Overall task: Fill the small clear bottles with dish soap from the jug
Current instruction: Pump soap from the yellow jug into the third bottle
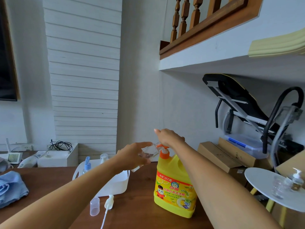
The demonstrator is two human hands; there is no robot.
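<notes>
Bottle [149, 153] in left hand [132, 154], right hand [170, 138] on pump [164, 150]

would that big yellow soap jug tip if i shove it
The yellow jug stands on a broad flat base, so it would probably slide rather than tip. It is opaque, so its fill is unseen; if full, likely heavy. The right hand pressing its pump probably steadies it.

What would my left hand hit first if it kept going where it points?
Probably the orange pump on the yellow jug: the clear bottle in the left hand points its mouth at the spout, under the right hand.
</notes>
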